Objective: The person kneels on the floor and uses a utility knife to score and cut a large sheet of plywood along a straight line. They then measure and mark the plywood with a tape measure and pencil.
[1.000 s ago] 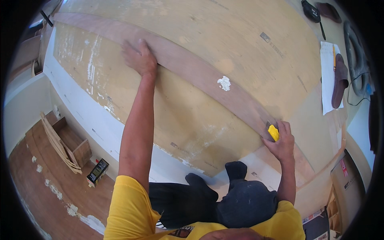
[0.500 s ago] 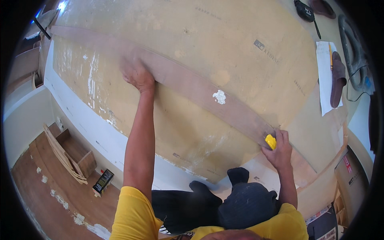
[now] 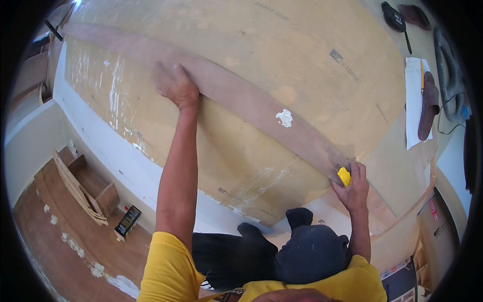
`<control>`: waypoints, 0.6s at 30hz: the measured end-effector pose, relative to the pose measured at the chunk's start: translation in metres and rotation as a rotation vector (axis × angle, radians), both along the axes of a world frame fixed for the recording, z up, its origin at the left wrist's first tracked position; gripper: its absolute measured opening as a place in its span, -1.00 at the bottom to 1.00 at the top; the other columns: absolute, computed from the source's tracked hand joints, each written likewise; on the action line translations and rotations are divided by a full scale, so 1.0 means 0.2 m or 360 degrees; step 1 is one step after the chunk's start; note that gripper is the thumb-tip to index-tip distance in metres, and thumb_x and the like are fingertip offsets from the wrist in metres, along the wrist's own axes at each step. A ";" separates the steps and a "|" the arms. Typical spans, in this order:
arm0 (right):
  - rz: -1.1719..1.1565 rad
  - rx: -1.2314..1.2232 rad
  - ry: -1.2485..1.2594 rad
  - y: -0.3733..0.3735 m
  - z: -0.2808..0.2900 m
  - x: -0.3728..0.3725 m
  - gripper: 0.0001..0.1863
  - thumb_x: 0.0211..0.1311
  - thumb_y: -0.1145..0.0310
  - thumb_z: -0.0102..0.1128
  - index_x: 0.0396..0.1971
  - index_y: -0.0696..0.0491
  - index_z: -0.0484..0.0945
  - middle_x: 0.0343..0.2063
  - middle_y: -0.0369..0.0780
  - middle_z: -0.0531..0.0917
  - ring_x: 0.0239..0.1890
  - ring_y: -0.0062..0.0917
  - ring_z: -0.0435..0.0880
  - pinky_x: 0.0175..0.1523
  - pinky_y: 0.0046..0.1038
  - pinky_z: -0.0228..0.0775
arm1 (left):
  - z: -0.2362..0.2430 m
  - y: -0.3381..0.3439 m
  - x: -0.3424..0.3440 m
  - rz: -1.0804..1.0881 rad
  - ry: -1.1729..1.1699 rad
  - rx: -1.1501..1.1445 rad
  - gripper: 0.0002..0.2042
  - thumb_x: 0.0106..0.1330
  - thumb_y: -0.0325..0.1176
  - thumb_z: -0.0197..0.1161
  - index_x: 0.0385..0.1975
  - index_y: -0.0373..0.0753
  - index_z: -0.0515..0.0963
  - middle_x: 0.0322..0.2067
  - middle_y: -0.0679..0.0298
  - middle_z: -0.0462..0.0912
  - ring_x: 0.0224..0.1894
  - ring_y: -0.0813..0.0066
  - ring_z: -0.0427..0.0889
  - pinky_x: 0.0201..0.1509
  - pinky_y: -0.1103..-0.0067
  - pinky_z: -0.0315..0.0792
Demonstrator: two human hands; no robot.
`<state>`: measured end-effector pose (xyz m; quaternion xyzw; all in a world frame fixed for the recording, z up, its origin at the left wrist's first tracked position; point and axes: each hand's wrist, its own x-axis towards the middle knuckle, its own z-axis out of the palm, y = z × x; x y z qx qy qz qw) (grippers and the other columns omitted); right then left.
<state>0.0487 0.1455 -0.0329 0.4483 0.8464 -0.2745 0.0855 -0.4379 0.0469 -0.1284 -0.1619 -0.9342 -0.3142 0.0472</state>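
A long thin brown wooden strip (image 3: 236,90) lies diagonally across a large tan sheet (image 3: 302,60). My left hand (image 3: 178,90) is at the strip's near edge, left of the middle. Its fingers are spread, and some are smeared by motion. Near the strip's right end, my right hand (image 3: 353,189) is closed round a small yellow tool (image 3: 344,176); its exact kind is partly hidden by the fingers. A patch of white filler (image 3: 284,118) sits on the strip between my hands.
At the right lie a white paper (image 3: 413,128), a pencil (image 3: 422,75), a dark brown shoe-shaped piece (image 3: 428,105) and a black tool (image 3: 393,17). Lower left are a wooden box (image 3: 103,196), thin wood strips (image 3: 75,186) and a dark can (image 3: 128,221). My dark-socked feet (image 3: 300,218) are close by.
My left hand has moved slightly right, off the strip's face to its near edge, with fingers more spread. My right hand keeps its grip on the yellow tool. The whole view has shifted a little.
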 end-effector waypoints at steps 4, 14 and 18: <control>-0.0027 -0.0067 -0.0048 0.01 0.00 -0.01 -0.20 -0.20 0.29 0.57 0.13 0.12 0.39 -0.09 -0.03 0.49 -0.10 -0.11 0.59 -0.15 -0.19 0.55 | -0.02 -0.01 0.00 0.0025 0.0000 -0.0044 -0.34 0.41 -0.06 0.03 0.41 -0.32 0.15 0.40 -0.03 0.21 0.49 -0.05 -0.01 0.51 0.13 -0.27; -0.0021 -0.0030 -0.0004 0.01 0.00 -0.01 -0.22 -0.19 0.31 0.55 0.12 0.11 0.38 -0.09 -0.06 0.48 -0.13 -0.14 0.61 -0.16 -0.22 0.57 | 0.04 0.03 0.03 0.0088 -0.0117 -0.0114 -0.34 0.45 -0.03 -0.06 0.45 -0.27 0.07 0.45 -0.02 0.08 0.52 -0.03 -0.11 0.54 0.12 -0.38; -0.0011 0.0003 0.0000 0.00 -0.02 -0.01 -0.19 -0.22 0.31 0.57 0.13 0.10 0.38 -0.07 -0.06 0.47 -0.11 -0.15 0.61 -0.13 -0.22 0.58 | 0.06 0.03 0.04 0.0106 -0.0170 -0.0134 -0.35 0.46 -0.04 -0.08 0.46 -0.25 0.05 0.45 -0.03 0.07 0.52 -0.04 -0.13 0.54 0.11 -0.39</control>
